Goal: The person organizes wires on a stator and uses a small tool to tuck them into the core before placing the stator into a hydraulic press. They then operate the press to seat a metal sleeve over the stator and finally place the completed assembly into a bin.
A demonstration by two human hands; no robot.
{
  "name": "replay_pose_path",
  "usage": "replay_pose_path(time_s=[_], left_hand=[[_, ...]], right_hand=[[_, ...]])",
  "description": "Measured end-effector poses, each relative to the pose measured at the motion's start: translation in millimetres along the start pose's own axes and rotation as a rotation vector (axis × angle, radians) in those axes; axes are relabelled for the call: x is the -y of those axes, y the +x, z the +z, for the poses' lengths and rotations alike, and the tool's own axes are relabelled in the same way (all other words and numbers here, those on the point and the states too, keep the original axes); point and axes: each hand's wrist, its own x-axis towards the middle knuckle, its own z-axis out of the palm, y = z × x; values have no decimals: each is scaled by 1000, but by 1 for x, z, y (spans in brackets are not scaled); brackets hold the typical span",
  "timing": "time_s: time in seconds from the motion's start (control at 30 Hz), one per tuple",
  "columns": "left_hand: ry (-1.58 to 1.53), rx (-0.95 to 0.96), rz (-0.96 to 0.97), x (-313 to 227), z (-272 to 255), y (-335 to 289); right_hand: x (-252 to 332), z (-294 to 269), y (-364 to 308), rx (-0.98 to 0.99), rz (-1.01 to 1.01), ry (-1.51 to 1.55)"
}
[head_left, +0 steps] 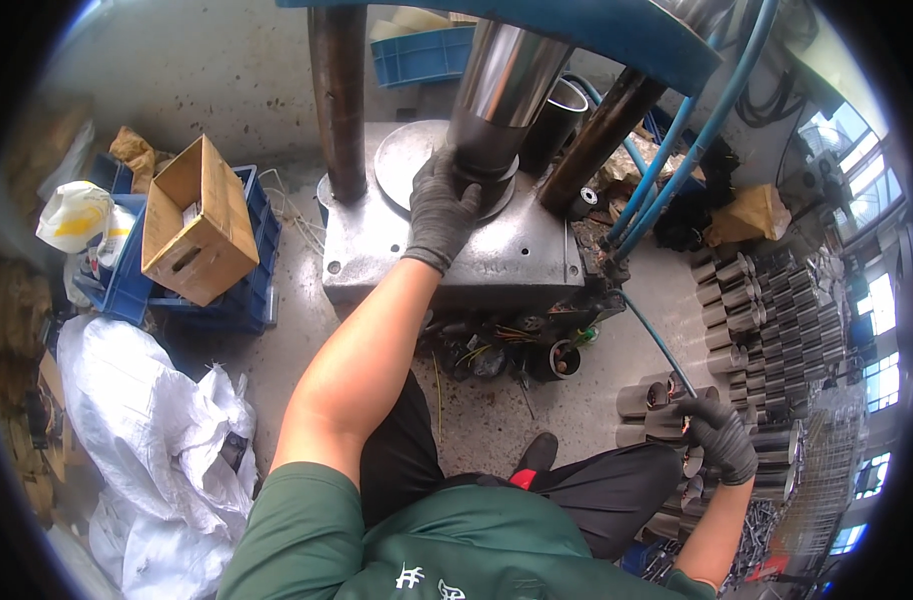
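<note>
Straight ahead is a hydraulic press with a shiny steel ram [504, 75]. Directly under the ram stands a dark metal cylinder [482, 148], over a round plate on the press bed [377, 262]. My left hand [443, 208], in a dark grey knit glove, reaches forward and grips the near left side of this cylinder, thumb toward the right. Its fingertips are partly hidden behind the metal. Low on the right, my gloved right hand [719, 440] is closed round the near end of a long thin lever rod [659, 345], which runs up to the press's right side.
Blue hoses [677, 160] rise beside the right column [605, 140]. Rows of metal tubes [777, 320] stand on the right floor. To the left are a cardboard box [202, 225] on blue crates [262, 270] and white sacks [147, 430]. A short tube [555, 362] sits below the bed.
</note>
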Motion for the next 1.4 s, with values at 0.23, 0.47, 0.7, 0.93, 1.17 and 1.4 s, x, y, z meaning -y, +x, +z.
replay_pose_path(time_s=[0.23,0.47,0.7,0.93,1.17,1.4], left_hand=[[-12,-31,27,0,1,-1],[2,-51,41,2,2,-1],[-3,-49,38,1,2,-1],[-53,-37,40,3,1,1],[9,-53,56,2,-2,0],[-493,23,-35,3,-10,-1]], right_hand=[[3,-1,1,5,41,55],[0,-4,2,114,-8,-114],[6,-1,1,42,-62,-46],[1,-1,0,-49,0,63],[10,7,3,-253,-142,40],[32,-64,89,-955,-573,-361]])
